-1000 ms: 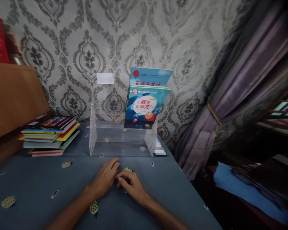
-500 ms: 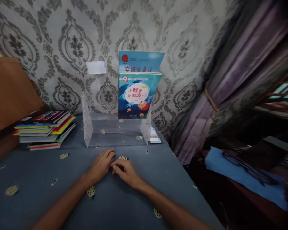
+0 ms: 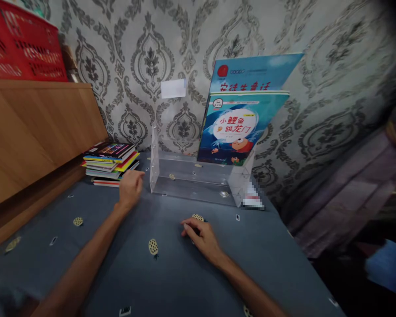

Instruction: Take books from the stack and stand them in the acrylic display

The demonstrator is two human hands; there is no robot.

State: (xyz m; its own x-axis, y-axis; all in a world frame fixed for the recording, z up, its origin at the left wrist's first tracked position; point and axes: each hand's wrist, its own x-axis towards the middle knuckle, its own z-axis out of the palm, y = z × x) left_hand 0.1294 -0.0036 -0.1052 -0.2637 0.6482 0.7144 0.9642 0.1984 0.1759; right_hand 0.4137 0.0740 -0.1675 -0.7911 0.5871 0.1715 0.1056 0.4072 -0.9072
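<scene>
My left hand [image 3: 130, 188] is raised beside the right front of a stack of books [image 3: 110, 160], partly covering it. Its fingers are loosely bent toward the right, with nothing visible in them; whether it touches the books is unclear. Resting on the tablecloth, my right hand [image 3: 203, 240] has loosely curved fingers, a gap by the thumb and nothing held. Behind the hands stands a clear acrylic book rack [image 3: 154, 169]. On its right side a blue picture book with a fish [image 3: 234, 127] leans in front of another blue book [image 3: 257, 72].
A wooden cabinet [image 3: 36, 136] borders the table at left, with a red plastic basket [image 3: 36, 48] on top. A white label [image 3: 173, 89] rises above the rack's left half. Purple curtains [image 3: 346, 193] hang beyond the table's right edge.
My left hand has moved away from my right hand, left and forward to the book stack. My right hand stays on the table. The view has turned left, bringing the red basket in.
</scene>
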